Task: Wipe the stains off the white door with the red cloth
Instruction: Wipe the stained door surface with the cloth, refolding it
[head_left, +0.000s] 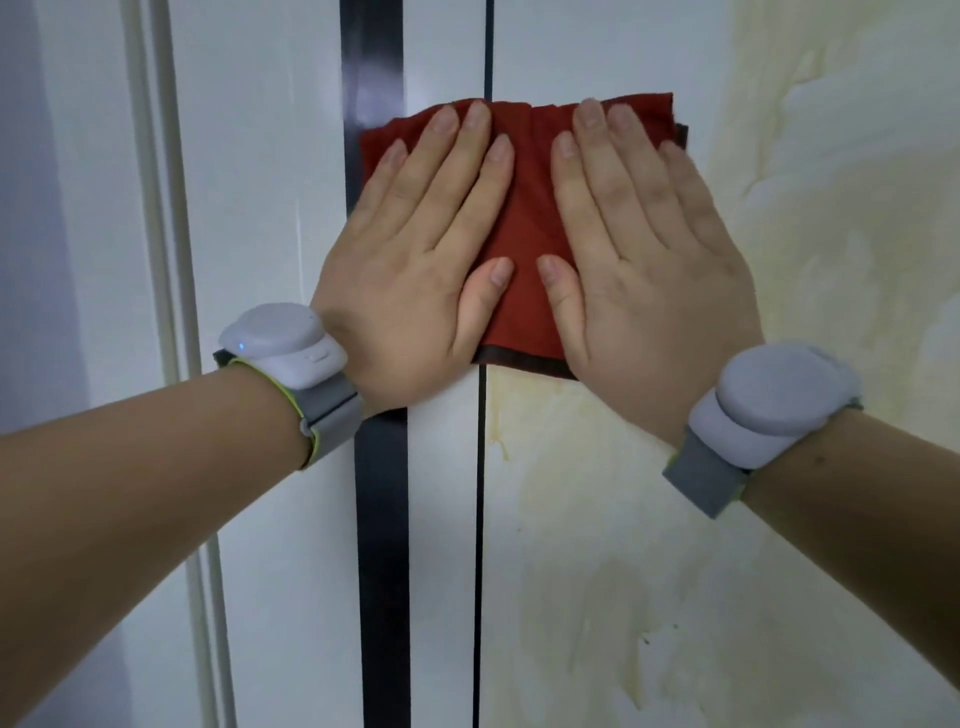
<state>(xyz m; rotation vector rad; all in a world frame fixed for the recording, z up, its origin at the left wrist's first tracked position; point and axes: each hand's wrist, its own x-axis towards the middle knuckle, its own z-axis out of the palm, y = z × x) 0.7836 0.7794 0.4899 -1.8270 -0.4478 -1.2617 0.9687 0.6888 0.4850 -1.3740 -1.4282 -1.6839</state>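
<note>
The red cloth (527, 228) lies flat against the white door (597, 545) in the upper middle of the frame, folded into a rough rectangle with a darker layer showing along its lower and right edges. It straddles a thin black vertical seam (479, 519) and its left edge overlaps a broad dark vertical strip (383, 545).

Both hands press on it side by side, palms down. The left hand (410, 270) covers the cloth's left half, fingers straight and slightly fanned, thumb tip pointing inward. The right hand (649, 270) covers the right half in the same way, fingers extended and slightly spread, flat on the fabric rather than gripping it. The thumbs lie near each other without touching.

Yellowish stains (810, 218) spread over the door to the right of the cloth and below it, reaching the lower right of the frame.

Each wrist carries a grey strap with a pale rounded device: the left wrist device (283, 345) shows a small blue light; the right wrist device (774, 402) does not. A white moulding (156, 208) runs vertically at the left.
</note>
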